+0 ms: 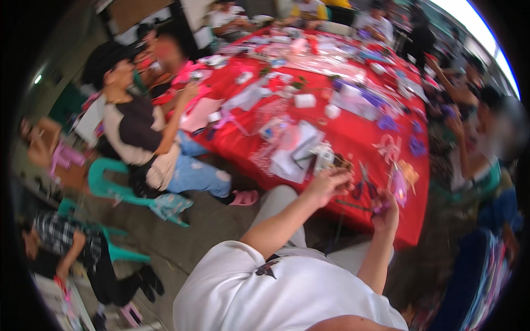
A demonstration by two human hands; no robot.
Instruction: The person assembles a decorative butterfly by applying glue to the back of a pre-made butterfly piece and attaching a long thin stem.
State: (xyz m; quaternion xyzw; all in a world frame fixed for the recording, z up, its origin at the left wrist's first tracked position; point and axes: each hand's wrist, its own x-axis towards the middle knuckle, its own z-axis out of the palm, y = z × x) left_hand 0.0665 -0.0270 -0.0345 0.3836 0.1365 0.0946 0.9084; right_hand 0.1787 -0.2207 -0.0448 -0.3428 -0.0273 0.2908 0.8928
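My left hand point(329, 186) is over the near edge of the red-covered table point(232, 142), its fingers bent beside a white bottle-like object point(324, 159) and a small brown item; blur hides whether it grips anything. To its right my right hand point(385, 209) is raised with the fingers closed on a small purple piece point(379, 205). Between the hands a pair of scissors point(364, 182) lies on the red cloth, with a thin green stem point(352, 205) nearer me. Just beyond my right hand are a purple wrapped item point(398, 186) and an orange flower-like piece point(410, 176).
White sheets point(290, 165), white rolls point(304, 100), pink wrapping and purple ribbons point(417, 142) cover much of the table. A person in jeans point(203, 173) sits close on the left on a green plastic chair point(103, 182). Other people sit around the table's far and right sides.
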